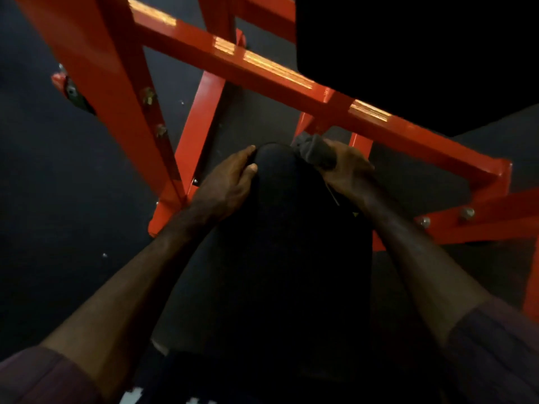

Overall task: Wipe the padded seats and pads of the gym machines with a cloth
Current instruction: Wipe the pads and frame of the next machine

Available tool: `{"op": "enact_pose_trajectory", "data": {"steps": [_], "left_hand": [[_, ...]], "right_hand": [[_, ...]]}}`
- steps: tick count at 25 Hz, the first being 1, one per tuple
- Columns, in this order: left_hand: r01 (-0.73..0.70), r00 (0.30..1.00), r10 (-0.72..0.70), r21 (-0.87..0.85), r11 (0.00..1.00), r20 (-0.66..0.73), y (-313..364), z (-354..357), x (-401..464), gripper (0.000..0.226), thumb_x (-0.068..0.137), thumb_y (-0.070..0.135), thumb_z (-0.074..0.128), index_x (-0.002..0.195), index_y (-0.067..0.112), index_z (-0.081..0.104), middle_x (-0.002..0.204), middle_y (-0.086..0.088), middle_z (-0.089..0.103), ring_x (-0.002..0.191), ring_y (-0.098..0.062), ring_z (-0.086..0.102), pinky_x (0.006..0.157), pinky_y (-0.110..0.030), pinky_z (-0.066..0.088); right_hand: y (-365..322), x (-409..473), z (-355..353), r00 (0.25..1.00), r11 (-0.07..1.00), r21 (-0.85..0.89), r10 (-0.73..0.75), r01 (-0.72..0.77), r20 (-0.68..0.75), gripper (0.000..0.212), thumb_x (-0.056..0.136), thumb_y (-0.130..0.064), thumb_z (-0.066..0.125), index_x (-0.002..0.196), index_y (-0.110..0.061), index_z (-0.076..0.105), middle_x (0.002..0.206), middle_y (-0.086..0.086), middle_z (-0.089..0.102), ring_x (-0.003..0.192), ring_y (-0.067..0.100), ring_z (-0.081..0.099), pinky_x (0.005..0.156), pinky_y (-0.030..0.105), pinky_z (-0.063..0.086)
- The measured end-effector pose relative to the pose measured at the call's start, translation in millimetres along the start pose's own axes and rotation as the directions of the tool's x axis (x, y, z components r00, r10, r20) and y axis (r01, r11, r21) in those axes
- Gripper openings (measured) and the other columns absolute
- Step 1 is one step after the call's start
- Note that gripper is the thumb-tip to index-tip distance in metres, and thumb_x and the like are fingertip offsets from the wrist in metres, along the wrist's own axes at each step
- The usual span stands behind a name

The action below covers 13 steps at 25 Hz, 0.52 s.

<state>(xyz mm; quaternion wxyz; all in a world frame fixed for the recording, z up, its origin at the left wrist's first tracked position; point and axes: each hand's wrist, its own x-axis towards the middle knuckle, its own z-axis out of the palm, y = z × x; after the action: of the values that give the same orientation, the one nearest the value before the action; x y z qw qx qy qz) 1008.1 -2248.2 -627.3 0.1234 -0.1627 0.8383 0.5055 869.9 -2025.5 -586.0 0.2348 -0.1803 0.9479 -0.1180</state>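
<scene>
A gym: a red-painted steel machine frame (271, 74) bolted together, a black padded seat (280, 228), dark rubber flooring (52, 185).

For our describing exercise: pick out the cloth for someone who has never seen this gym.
Find the orange machine frame. Below its slanted bar a long black pad runs toward the viewer. The cloth is the bunched grey wad in the right hand at the pad's far end; the left hand holds none.

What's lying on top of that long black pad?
On the black pad the left hand rests along the left edge, and the right hand grips a dark cloth at its far right corner. The pad surface beneath them is hidden.
</scene>
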Motion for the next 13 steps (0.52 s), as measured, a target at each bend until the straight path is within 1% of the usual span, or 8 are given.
{"op": "enact_pose_trajectory", "data": {"steps": [2, 4, 5, 6, 8, 10, 12, 13], "left_hand": [[-0.060, 0.998, 0.060, 0.059, 0.996, 0.013, 8.5, 6.6, 17.2, 0.063, 0.102, 0.036, 0.042, 0.157, 0.005, 0.045, 0.160, -0.014, 0.048, 0.148, -0.023, 0.046, 0.126, -0.034, 0.032], [-0.143, 0.990, 0.143, 0.115, 0.983, 0.007, 13.3, 12.9, 34.8, 0.056, 0.103, 0.029, 0.042, 0.151, 0.002, 0.052, 0.153, -0.018, 0.054, 0.141, -0.029, 0.051, 0.122, -0.030, 0.033], [-0.162, 0.987, 0.164, 0.146, 0.976, 0.002, 14.8, 13.9, 42.1, 0.052, 0.104, 0.026, 0.042, 0.147, 0.002, 0.055, 0.148, -0.019, 0.058, 0.136, -0.031, 0.054, 0.117, -0.027, 0.035], [-0.182, 0.983, 0.185, 0.189, 0.965, 0.002, 14.7, 13.6, 47.7, 0.049, 0.105, 0.026, 0.042, 0.145, 0.002, 0.057, 0.143, -0.020, 0.062, 0.130, -0.033, 0.057, 0.111, -0.029, 0.037], [-0.220, 0.975, 0.213, 0.300, 0.928, 0.056, 15.7, 13.3, 52.9, 0.050, 0.107, 0.033, 0.042, 0.145, 0.005, 0.058, 0.138, -0.020, 0.064, 0.125, -0.036, 0.060, 0.107, -0.039, 0.043], [-0.219, 0.976, 0.201, 0.412, 0.885, 0.088, 16.7, 10.1, 55.7, 0.056, 0.108, 0.044, 0.038, 0.147, 0.008, 0.056, 0.140, -0.018, 0.063, 0.127, -0.038, 0.058, 0.108, -0.051, 0.047], [-0.277, 0.961, 0.233, 0.492, 0.825, 0.150, 28.6, 14.1, 62.8, 0.057, 0.108, 0.049, 0.033, 0.143, 0.012, 0.059, 0.136, -0.015, 0.065, 0.123, -0.038, 0.060, 0.106, -0.058, 0.048], [-0.319, 0.947, 0.253, 0.524, 0.790, 0.196, 38.0, 19.1, 67.3, 0.058, 0.107, 0.050, 0.031, 0.139, 0.012, 0.061, 0.132, -0.015, 0.066, 0.120, -0.039, 0.062, 0.105, -0.061, 0.047]], "right_hand": [[-11.1, 7.1, 0.4, 1.000, 0.998, 0.058, -0.022, 0.020, 0.019, 0.051, 0.088, -0.047, 0.065, 0.138, -0.035, 0.060, 0.134, -0.001, 0.068, 0.124, 0.026, 0.064, 0.102, 0.039, 0.050], [-36.9, 21.5, 3.8, 0.991, 0.993, 0.053, -0.109, 0.105, 0.078, 0.042, 0.095, -0.030, 0.063, 0.137, -0.028, 0.063, 0.123, -0.001, 0.067, 0.113, 0.020, 0.062, 0.091, 0.029, 0.044], [-44.6, 28.2, 7.5, 0.987, 0.990, 0.064, -0.132, 0.127, 0.094, 0.041, 0.095, -0.028, 0.061, 0.136, -0.028, 0.062, 0.120, -0.001, 0.066, 0.110, 0.018, 0.062, 0.090, 0.029, 0.044], [-42.7, 30.0, 8.2, 0.987, 0.987, 0.095, -0.141, 0.133, 0.081, 0.043, 0.094, -0.030, 0.062, 0.136, -0.033, 0.062, 0.123, -0.001, 0.068, 0.112, 0.019, 0.064, 0.092, 0.031, 0.047], [-4.8, 16.7, 0.8, 0.995, 0.983, 0.179, -0.067, 0.053, 0.073, 0.040, 0.091, -0.039, 0.063, 0.130, -0.041, 0.063, 0.127, -0.005, 0.070, 0.117, 0.021, 0.065, 0.097, 0.037, 0.051], [35.0, -6.3, -11.7, 0.996, 0.972, 0.224, 0.061, -0.072, 0.059, 0.041, 0.088, -0.052, 0.060, 0.129, -0.045, 0.061, 0.131, -0.006, 0.070, 0.122, 0.024, 0.065, 0.102, 0.049, 0.053], [53.8, -18.5, -10.2, 0.987, 0.962, 0.219, 0.163, -0.162, 0.015, 0.047, 0.089, -0.055, 0.061, 0.135, -0.046, 0.058, 0.141, -0.006, 0.064, 0.132, 0.026, 0.059, 0.108, 0.053, 0.048], [54.8, -14.3, -6.5, 0.984, 0.968, 0.179, 0.176, -0.175, 0.006, 0.054, 0.090, -0.055, 0.062, 0.142, -0.043, 0.055, 0.149, -0.004, 0.058, 0.140, 0.026, 0.053, 0.114, 0.052, 0.043]]}}
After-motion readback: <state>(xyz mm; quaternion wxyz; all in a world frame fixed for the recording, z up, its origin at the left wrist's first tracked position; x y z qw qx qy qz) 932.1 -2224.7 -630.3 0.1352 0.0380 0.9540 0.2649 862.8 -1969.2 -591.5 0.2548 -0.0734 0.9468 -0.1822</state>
